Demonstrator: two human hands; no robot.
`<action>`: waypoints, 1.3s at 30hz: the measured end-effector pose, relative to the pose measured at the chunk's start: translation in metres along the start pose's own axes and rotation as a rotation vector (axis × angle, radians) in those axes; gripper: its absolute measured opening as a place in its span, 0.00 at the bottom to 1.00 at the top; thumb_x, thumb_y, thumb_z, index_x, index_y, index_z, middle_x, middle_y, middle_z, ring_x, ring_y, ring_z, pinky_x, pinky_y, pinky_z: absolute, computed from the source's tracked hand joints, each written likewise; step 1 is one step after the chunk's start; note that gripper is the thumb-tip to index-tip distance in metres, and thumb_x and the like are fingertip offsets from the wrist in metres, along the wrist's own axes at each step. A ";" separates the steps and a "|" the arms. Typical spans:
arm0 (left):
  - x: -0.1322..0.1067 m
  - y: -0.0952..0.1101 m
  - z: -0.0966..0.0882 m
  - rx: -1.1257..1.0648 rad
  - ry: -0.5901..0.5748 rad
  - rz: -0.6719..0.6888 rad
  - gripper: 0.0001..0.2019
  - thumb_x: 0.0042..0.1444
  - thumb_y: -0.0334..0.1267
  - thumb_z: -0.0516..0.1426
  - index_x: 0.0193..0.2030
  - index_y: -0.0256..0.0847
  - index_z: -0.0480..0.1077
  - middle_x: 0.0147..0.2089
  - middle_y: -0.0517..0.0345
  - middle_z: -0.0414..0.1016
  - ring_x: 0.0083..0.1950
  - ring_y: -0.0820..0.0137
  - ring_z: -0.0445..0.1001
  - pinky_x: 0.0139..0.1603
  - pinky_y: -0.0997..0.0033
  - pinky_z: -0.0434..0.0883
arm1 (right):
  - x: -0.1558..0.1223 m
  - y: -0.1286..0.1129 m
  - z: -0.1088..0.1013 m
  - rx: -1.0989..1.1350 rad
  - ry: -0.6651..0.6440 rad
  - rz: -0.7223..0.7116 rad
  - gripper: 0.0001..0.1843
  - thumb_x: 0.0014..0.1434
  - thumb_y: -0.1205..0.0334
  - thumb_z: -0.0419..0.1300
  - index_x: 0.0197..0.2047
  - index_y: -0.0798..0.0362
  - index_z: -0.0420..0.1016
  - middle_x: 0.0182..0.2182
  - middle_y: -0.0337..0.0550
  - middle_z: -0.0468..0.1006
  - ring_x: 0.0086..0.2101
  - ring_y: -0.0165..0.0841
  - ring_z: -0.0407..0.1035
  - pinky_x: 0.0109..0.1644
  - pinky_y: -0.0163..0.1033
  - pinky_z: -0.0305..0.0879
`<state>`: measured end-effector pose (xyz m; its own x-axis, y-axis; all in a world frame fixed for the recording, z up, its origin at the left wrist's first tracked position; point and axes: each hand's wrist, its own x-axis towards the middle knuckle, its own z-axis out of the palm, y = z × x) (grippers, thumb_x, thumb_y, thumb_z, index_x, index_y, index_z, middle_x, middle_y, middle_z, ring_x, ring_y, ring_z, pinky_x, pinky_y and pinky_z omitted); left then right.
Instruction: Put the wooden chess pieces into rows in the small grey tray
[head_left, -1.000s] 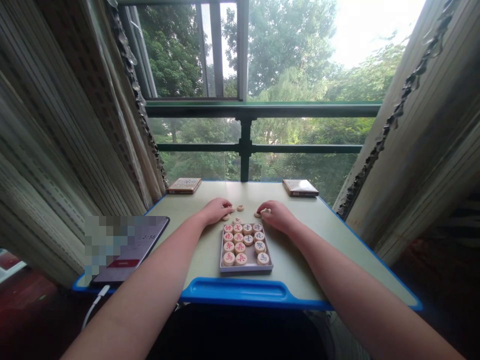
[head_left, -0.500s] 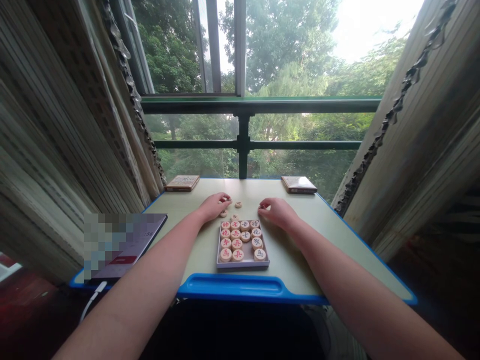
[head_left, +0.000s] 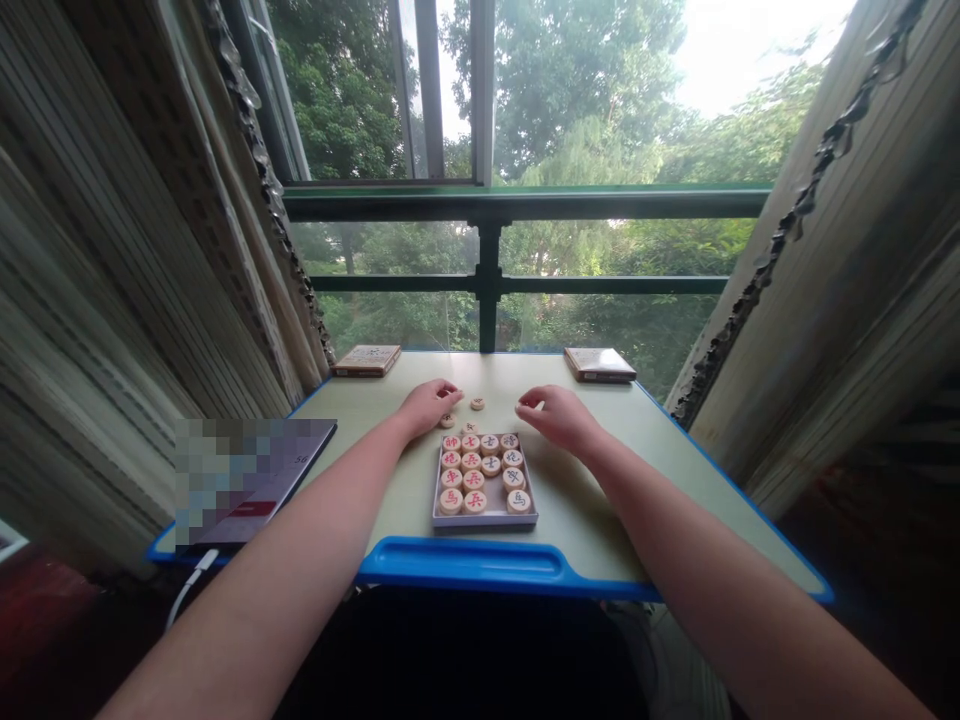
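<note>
My left hand [head_left: 432, 405] is closed at the fingertips in a pinch above the table, left of a few loose wooden Chinese chess pieces [head_left: 478, 404]. What it pinches is mostly hidden by the fingers and looks like another such piece. My right hand [head_left: 556, 413], across from it, has thumb and forefinger pinched together on a small piece, barely showing at the tips. Between the hands and me lies a shallow white box [head_left: 487, 520], holding rows of round pieces with red characters on the left and dark ones on the right. Bare box floor shows at its lower middle.
Two flat boxes stand at the far corners of the table, one left [head_left: 366, 361] and one right [head_left: 598, 365]. A tablet-like device [head_left: 289, 480] with a white cable [head_left: 191, 585] lies left. The table has a blue rim with a trough [head_left: 469, 565]; a window railing [head_left: 525, 205] rises behind.
Both hands stay in nearly the same places, with slight finger movement. The piece at my right fingertips shows less than before. The view has shifted slightly; the boxed pieces look unchanged.
</note>
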<state>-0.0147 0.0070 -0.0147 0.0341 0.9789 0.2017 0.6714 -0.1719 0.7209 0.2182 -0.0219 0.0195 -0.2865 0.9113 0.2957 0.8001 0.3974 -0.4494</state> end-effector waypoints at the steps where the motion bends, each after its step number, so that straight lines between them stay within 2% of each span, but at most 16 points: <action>1: 0.000 0.000 0.000 0.004 0.009 0.006 0.18 0.51 0.50 0.54 0.39 0.36 0.70 0.38 0.51 0.74 0.38 0.68 0.71 0.39 0.67 0.68 | -0.002 -0.004 -0.003 0.047 -0.003 -0.032 0.12 0.53 0.58 0.57 0.35 0.55 0.78 0.34 0.46 0.78 0.33 0.32 0.69 0.35 0.34 0.62; 5: 0.000 0.000 0.001 0.022 0.033 0.015 0.18 0.51 0.52 0.52 0.33 0.37 0.69 0.32 0.55 0.73 0.33 0.69 0.69 0.37 0.67 0.66 | -0.016 -0.024 -0.015 0.203 -0.163 -0.205 0.14 0.53 0.53 0.57 0.37 0.53 0.78 0.35 0.44 0.76 0.30 0.29 0.67 0.33 0.33 0.62; 9: -0.001 0.001 0.001 0.022 0.047 0.012 0.19 0.50 0.54 0.52 0.30 0.37 0.68 0.28 0.57 0.71 0.30 0.70 0.68 0.33 0.68 0.65 | -0.029 -0.038 -0.016 0.166 -0.270 -0.351 0.12 0.49 0.61 0.62 0.38 0.53 0.78 0.34 0.44 0.75 0.30 0.28 0.66 0.35 0.34 0.62; 17: 0.000 -0.001 0.001 0.030 0.046 0.028 0.19 0.49 0.54 0.53 0.32 0.38 0.69 0.31 0.55 0.73 0.32 0.69 0.69 0.34 0.69 0.65 | -0.032 -0.041 -0.010 0.049 -0.259 -0.406 0.09 0.49 0.59 0.63 0.35 0.52 0.77 0.34 0.43 0.73 0.33 0.30 0.66 0.36 0.34 0.60; 23: 0.003 -0.005 -0.001 0.043 -0.004 0.090 0.18 0.49 0.51 0.54 0.38 0.38 0.71 0.36 0.53 0.74 0.36 0.68 0.70 0.38 0.67 0.67 | -0.031 -0.040 -0.008 0.008 -0.272 -0.443 0.09 0.48 0.58 0.63 0.33 0.52 0.78 0.31 0.43 0.72 0.37 0.34 0.64 0.39 0.37 0.60; 30: 0.001 -0.001 -0.003 0.051 -0.016 0.063 0.20 0.49 0.49 0.56 0.44 0.38 0.72 0.36 0.52 0.72 0.33 0.69 0.70 0.37 0.67 0.68 | -0.031 -0.042 -0.010 -0.001 -0.246 -0.478 0.10 0.49 0.58 0.62 0.34 0.52 0.79 0.33 0.45 0.71 0.38 0.35 0.62 0.42 0.39 0.60; 35: 0.000 0.000 -0.004 0.049 0.004 0.053 0.19 0.48 0.48 0.56 0.44 0.39 0.73 0.36 0.53 0.72 0.34 0.69 0.70 0.38 0.68 0.68 | -0.031 -0.041 -0.007 -0.027 -0.226 -0.495 0.09 0.47 0.60 0.63 0.33 0.52 0.79 0.34 0.46 0.71 0.38 0.36 0.61 0.42 0.40 0.60; 39: 0.000 0.001 -0.004 0.063 0.014 0.059 0.19 0.48 0.48 0.56 0.43 0.39 0.74 0.36 0.54 0.72 0.32 0.70 0.68 0.36 0.67 0.68 | -0.031 -0.041 -0.005 -0.027 -0.250 -0.505 0.09 0.47 0.62 0.62 0.34 0.53 0.79 0.33 0.45 0.71 0.37 0.35 0.61 0.43 0.40 0.60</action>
<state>-0.0173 0.0064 -0.0113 0.0651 0.9655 0.2522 0.7137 -0.2217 0.6644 0.1968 -0.0673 0.0326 -0.7508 0.6079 0.2585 0.5435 0.7909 -0.2811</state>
